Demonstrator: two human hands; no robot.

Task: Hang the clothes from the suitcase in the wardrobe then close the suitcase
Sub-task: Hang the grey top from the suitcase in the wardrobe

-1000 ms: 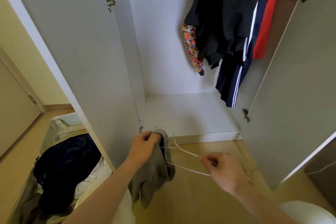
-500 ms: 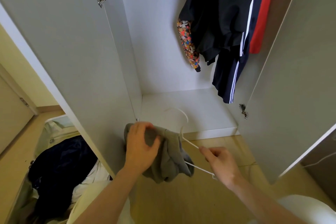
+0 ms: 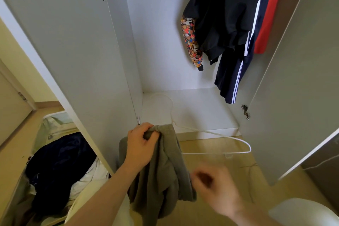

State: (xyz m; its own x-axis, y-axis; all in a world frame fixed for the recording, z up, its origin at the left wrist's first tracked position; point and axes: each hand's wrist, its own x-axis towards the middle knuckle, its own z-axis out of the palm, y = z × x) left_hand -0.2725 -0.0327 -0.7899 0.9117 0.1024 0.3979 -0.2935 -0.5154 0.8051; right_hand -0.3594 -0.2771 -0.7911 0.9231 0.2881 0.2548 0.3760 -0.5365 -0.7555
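Grey garment [image 3: 161,170] and white hanger [image 3: 216,137] are gripped by the left hand [image 3: 141,145]. The right hand [image 3: 214,187] is blurred, seemingly loosely curled and empty.

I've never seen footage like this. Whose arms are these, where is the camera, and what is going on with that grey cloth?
There is no machine here: a person wears a camera on the head, looking down at their own arms. The left hand grips a grey garment draped on a white hanger. The right hand is blurred beside the garment; whether it holds anything cannot be told. Ahead stands an open wardrobe with dark, patterned and red clothes hanging inside. At lower left lies an open suitcase with clothes in it.
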